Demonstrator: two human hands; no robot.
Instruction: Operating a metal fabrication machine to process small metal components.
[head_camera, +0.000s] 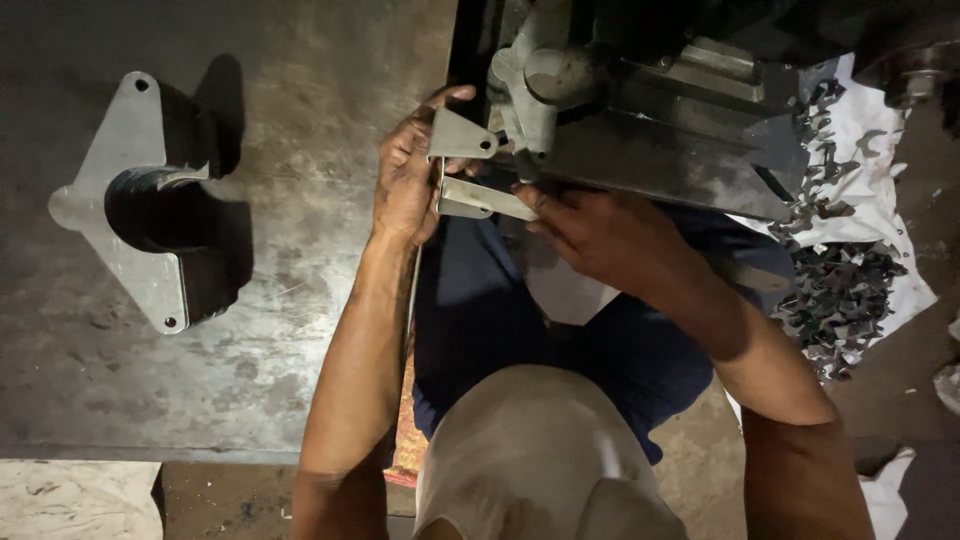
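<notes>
My left hand (405, 172) grips a small bent metal bracket (462, 135) with a hole near its tip, holding it against the grey machine (620, 110) at the top of the head view. Just below lies a second flat metal piece (478, 199). My right hand (600, 232) pinches the right end of that lower piece, its fingers under the machine's dark angled plate. Both hands meet at the edge of the steel table (300, 330), above my lap in dark blue cloth.
A large steel flanged part (150, 200) with a round collar and corner holes stands on the table at the left. A heap of small dark metal pieces (840, 290) lies on white sacking (870, 130) at the right. Dirt floor shows below.
</notes>
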